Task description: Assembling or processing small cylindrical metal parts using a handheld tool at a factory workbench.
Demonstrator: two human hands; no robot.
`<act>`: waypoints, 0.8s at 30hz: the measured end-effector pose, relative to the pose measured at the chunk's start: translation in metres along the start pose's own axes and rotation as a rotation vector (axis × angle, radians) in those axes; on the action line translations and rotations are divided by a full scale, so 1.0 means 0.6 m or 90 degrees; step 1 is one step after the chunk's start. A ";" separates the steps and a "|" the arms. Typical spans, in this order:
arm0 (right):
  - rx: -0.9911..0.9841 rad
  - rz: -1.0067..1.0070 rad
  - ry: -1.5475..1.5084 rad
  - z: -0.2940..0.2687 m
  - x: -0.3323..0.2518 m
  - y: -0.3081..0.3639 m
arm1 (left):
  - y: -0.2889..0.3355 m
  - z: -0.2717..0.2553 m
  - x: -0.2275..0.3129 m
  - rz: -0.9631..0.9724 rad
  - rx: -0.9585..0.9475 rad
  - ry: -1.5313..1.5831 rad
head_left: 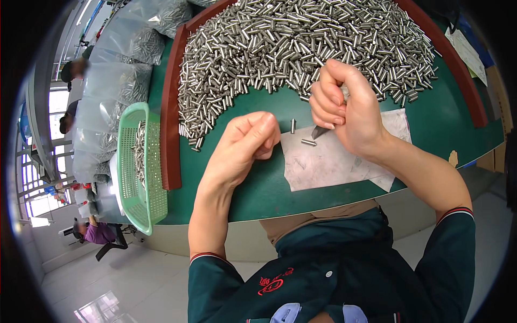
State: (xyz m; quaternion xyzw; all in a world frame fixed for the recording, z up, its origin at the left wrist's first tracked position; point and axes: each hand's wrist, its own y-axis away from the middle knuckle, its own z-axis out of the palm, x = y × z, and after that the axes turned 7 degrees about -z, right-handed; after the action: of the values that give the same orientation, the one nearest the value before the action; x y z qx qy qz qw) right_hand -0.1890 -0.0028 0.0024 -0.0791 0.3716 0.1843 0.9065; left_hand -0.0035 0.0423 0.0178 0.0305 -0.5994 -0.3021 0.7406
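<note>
My left hand [249, 135] is closed in a fist above the green table, left of a smudged white sheet [344, 161]. Whatever its fingers may hold is hidden. Over the sheet, my right hand [350, 105] is curled around a tool with a dark, pointed tip [319, 132]; the rest of the tool is mostly covered by the fingers. One small metal pin [308, 142] lies just below that tip. Another metal pin [293, 126] sits between my two hands. A big heap of shiny metal pins [301, 37] spreads behind both hands.
Dark red rails [171, 118] border the heap at left and right. A green plastic basket [153, 188] with some pins stands outside the left rail, beside clear bags of pins [132, 83]. Papers [466, 54] lie at far right. Other people [100, 232] sit at far left.
</note>
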 end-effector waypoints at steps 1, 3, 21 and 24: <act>-0.006 -0.012 0.000 -0.001 -0.001 0.000 | 0.002 0.007 0.000 0.022 0.137 -0.214; -0.005 -0.010 0.001 0.000 0.000 -0.001 | -0.005 0.018 -0.006 0.166 0.286 -0.578; -0.004 -0.097 -0.013 0.004 0.004 0.008 | -0.022 0.034 -0.033 0.196 0.268 -0.660; 0.003 -0.100 -0.017 0.006 0.005 0.010 | -0.024 0.038 -0.034 0.205 0.269 -0.651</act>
State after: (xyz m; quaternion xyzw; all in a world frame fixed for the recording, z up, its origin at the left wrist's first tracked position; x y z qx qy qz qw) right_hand -0.1874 0.0045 0.0028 -0.1037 0.3529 0.1125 0.9231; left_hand -0.0324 0.0477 0.0005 -0.0639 -0.9256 -0.0355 0.3713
